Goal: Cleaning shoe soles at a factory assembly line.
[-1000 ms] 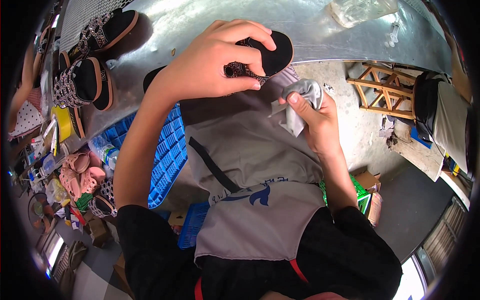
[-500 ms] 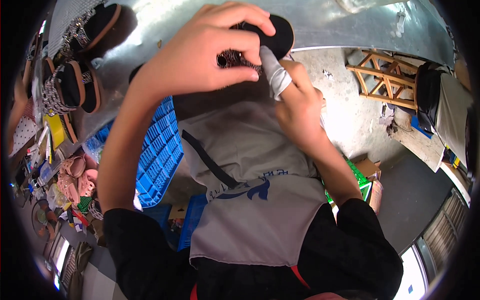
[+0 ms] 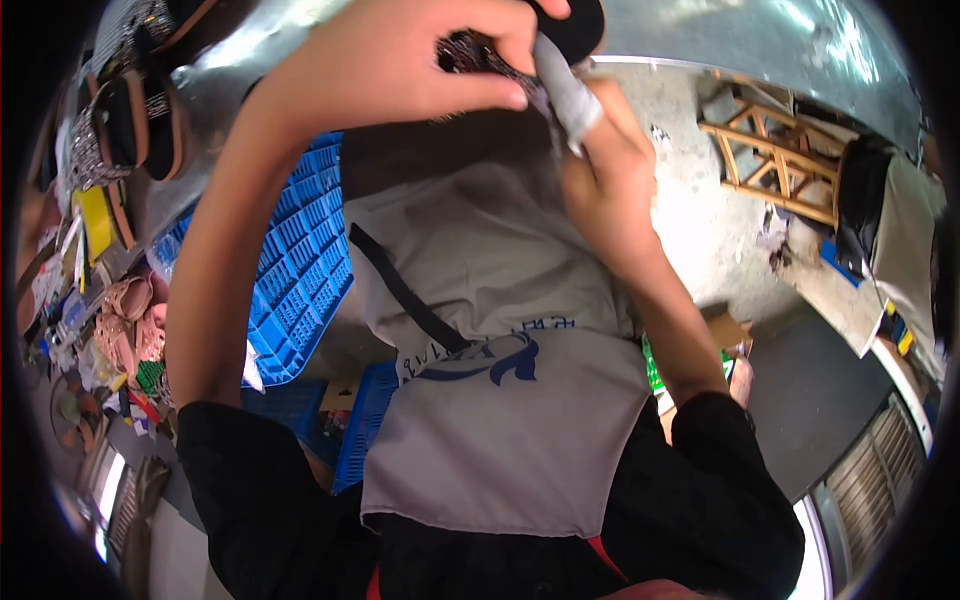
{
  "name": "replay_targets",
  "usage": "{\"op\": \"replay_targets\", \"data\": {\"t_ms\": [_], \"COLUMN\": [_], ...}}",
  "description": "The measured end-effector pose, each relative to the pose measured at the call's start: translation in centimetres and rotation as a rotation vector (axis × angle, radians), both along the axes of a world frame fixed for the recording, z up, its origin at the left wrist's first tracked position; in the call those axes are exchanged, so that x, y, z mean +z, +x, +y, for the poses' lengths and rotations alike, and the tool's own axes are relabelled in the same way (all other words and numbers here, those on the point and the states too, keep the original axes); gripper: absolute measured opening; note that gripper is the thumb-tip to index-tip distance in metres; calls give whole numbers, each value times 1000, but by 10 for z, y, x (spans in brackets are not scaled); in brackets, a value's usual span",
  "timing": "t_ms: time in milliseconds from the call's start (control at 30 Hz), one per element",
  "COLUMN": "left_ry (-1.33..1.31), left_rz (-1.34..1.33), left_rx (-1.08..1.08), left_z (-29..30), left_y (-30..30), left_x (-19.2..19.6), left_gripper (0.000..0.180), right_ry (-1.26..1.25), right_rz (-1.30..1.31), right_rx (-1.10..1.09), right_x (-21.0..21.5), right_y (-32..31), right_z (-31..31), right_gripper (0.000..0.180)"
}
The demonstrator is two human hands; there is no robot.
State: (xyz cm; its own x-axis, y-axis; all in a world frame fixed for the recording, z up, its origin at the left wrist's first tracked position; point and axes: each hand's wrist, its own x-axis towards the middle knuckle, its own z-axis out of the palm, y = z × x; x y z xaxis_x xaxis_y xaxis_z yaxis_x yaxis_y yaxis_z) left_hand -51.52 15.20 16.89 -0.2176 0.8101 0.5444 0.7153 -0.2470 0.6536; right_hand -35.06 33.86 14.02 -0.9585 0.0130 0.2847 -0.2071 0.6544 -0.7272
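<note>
At the top edge, a black sandal [image 3: 578, 32] with a dark glittering strap is held in my left hand [image 3: 425, 62]. The fingers of that hand curl over the strap, its thumb below; part of the sandal is cut off by the frame's top. My right hand [image 3: 612, 190] is closed around a pale grey cloth [image 3: 570, 95], which covers a pointing finger. The cloth's tip touches the sandal beside the strap. What lies beneath the cloth is hidden.
A shiny metal table [image 3: 690, 45] spans the top, with more glittering sandals [image 3: 122, 120] at its left. Blue plastic crates [image 3: 300, 265] stand below it. Pink sandals [image 3: 130, 320] lie among clutter at left. A wooden frame [image 3: 775, 155] and a dark chair [image 3: 862, 190] are at right.
Both hands and the sandal sit higher in the picture, the sandal now partly cut off. The cloth-covered finger has shifted slightly right and stays at the strap.
</note>
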Motion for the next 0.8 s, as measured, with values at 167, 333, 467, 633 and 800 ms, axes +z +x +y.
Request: {"op": "replay_targets", "data": {"t_ms": [167, 333, 467, 633, 800], "left_ry": [-273, -259, -275, -276, -277], "left_rz": [-3, -20, 4, -20, -7], "left_rx": [177, 165, 177, 161, 170], "left_z": [-5, -7, -10, -5, -7], "left_y": [3, -5, -6, -4, -1], "left_x": [5, 9, 12, 9, 10], "left_gripper": [21, 21, 19, 18, 16], "right_ry": [-50, -128, -97, 3, -91], "right_rz": [46, -38, 48, -64, -42], "right_rx": [61, 27, 2, -28, -18], "right_x": [-9, -7, -13, -20, -36], "right_y": [1, 3, -5, 24, 42], "right_z": [0, -4, -8, 7, 65], "right_gripper": [79, 48, 81, 77, 17]}}
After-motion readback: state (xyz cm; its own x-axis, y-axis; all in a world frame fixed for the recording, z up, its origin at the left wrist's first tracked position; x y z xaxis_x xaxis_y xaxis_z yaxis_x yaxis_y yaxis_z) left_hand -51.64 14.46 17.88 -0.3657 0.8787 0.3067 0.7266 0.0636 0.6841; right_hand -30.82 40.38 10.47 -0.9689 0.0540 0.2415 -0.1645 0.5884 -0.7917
